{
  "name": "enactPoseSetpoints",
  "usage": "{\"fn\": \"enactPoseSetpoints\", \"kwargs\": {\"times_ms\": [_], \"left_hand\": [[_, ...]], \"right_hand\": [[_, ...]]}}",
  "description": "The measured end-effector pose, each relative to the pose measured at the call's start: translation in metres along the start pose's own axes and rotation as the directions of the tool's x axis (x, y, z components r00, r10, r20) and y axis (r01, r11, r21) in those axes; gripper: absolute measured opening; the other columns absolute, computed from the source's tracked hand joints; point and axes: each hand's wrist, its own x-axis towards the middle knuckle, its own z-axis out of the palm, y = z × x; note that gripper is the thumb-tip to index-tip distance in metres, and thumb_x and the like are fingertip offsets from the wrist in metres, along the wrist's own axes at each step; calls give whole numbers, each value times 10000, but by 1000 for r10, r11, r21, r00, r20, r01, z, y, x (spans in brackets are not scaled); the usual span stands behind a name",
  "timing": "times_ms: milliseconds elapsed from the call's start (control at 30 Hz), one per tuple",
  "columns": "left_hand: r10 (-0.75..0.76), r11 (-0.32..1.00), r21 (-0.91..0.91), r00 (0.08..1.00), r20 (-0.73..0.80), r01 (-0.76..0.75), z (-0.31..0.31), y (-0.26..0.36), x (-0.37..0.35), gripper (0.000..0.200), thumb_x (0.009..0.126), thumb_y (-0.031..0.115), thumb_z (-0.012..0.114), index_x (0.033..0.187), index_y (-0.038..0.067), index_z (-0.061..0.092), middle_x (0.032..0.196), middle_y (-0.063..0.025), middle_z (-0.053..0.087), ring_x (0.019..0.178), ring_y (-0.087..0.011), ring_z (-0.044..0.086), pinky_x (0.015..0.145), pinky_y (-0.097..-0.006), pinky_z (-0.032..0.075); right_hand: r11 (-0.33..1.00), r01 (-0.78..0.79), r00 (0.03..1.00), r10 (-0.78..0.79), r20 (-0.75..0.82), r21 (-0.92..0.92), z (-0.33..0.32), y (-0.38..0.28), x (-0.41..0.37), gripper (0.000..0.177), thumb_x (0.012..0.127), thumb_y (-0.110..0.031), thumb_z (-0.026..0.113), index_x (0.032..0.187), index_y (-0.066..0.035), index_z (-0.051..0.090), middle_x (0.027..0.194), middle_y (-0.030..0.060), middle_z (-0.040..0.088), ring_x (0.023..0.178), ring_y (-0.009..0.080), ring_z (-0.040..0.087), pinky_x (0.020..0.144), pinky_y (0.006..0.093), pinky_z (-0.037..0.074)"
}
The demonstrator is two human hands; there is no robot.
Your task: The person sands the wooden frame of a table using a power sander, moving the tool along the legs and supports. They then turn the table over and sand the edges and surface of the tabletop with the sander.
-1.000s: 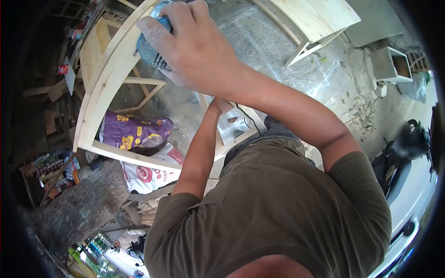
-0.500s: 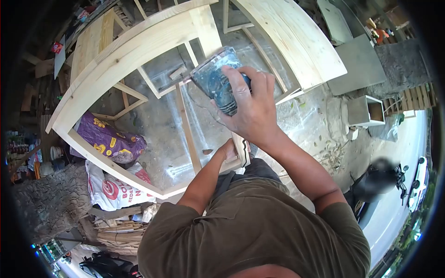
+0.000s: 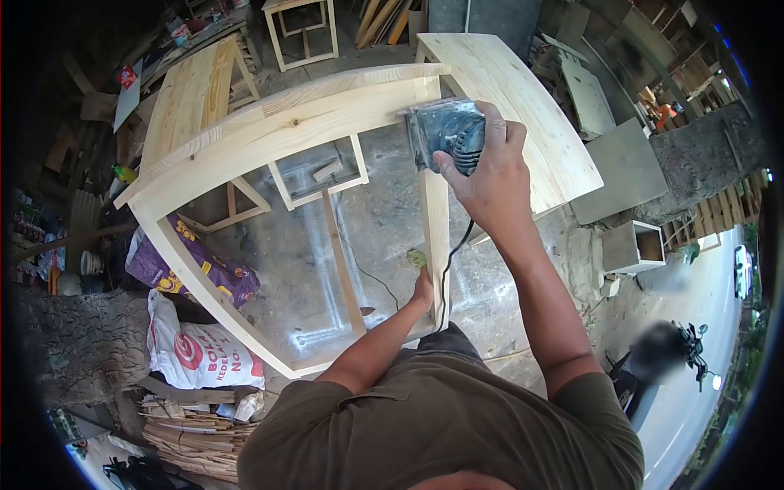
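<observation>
My right hand (image 3: 496, 186) is wrapped over the top of a dusty blue palm sander (image 3: 445, 135). The sander sits at the upper corner of a pale wooden table frame (image 3: 286, 122), where the leg (image 3: 436, 224) meets the long rail. A black cord runs from the sander down along this leg. Lower down, my left hand (image 3: 421, 291) grips the same leg from its left side, fingers partly hidden by the wood. Just above that hand shows a small yellow-green piece (image 3: 417, 258).
A pale tabletop (image 3: 523, 114) stands behind on the right, another wooden table (image 3: 192, 94) at the back left. Purple sack (image 3: 196, 265) and white sack (image 3: 200, 347) lie left, above bundled wood strips (image 3: 196, 433). A motorcycle (image 3: 657, 359) is parked at the right.
My right hand and the sander have moved right, onto the frame's upper corner. My view has shifted, showing more of the background. My left hand appears farther up the leg.
</observation>
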Motion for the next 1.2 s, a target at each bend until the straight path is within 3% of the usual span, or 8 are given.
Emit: {"fn": "enactPoseSetpoints", "kwargs": {"times_ms": [433,600,667,733,800,933,1033,1200], "left_hand": [[9,716,696,998,64,-51,-32,-14,-20,702,1095,597,224,1335,56,600,1166,-231,732,1112,-329,711,973,-442,529],[292,414,885,952,92,-212,-74,85,-75,300,1025,263,606,1187,34,714,1126,-192,738,1092,-329,720,961,-421,544],[624,384,817,773,113,-429,-55,180,-143,158,962,112,646,1065,14,712,1042,-206,708,994,-378,707,911,-446,543],[891,-51,838,355,284,-543,-52,277,-211,116,942,46,654,1047,13,692,1040,-181,695,1007,-365,662,936,-456,507],[934,-356,921,-95,344,-157,-49,362,-281,128,951,63,671,1067,14,692,1152,-176,682,1097,-361,607,995,-458,457],[782,193,930,-622,47,313,-122,459,-345,527,1038,467,597,1205,-29,662,1247,-210,654,1177,-396,579,1035,-509,428],[829,554,830,-131,-543,63,-201,473,-342,756,1069,615,427,1259,-81,654,1223,-259,691,1110,-406,643,1013,-483,463],[729,664,678,76,-680,-316,-242,448,-312,884,1058,687,328,1271,-98,675,1188,-264,722,1068,-380,686,984,-443,496]], "right_hand": [[981,-186,982,188,-17,57,-25,-3,-24,822,770,-263,903,1438,-68,464,1210,208,494,1017,413,658,851,486,575],[999,25,999,-26,-36,-19,-13,-8,-43,803,772,-270,906,1433,-105,481,1198,205,500,983,420,669,858,492,574],[992,-120,991,121,-63,25,-12,-7,-39,801,774,-268,903,1437,-106,483,1195,206,502,992,423,667,856,495,572],[977,-196,975,203,-92,80,-13,-4,-28,796,781,-266,895,1443,-102,484,1191,209,506,1000,427,663,851,496,568],[986,-151,984,157,-90,71,-12,-10,-22,795,781,-263,892,1446,-108,483,1188,210,507,992,429,661,851,494,567],[1000,-5,997,7,-71,30,-1,-35,-29,839,778,-262,902,1466,-85,457,1229,202,507,1017,410,663,884,481,572],[998,-49,996,51,-70,40,0,-34,-35,847,774,-265,901,1474,-93,456,1233,206,502,1047,415,655,912,487,563],[978,-197,976,202,-86,63,-11,2,-11,839,782,-289,897,1471,-100,457,1223,194,517,1000,420,684,872,505,581]]}}
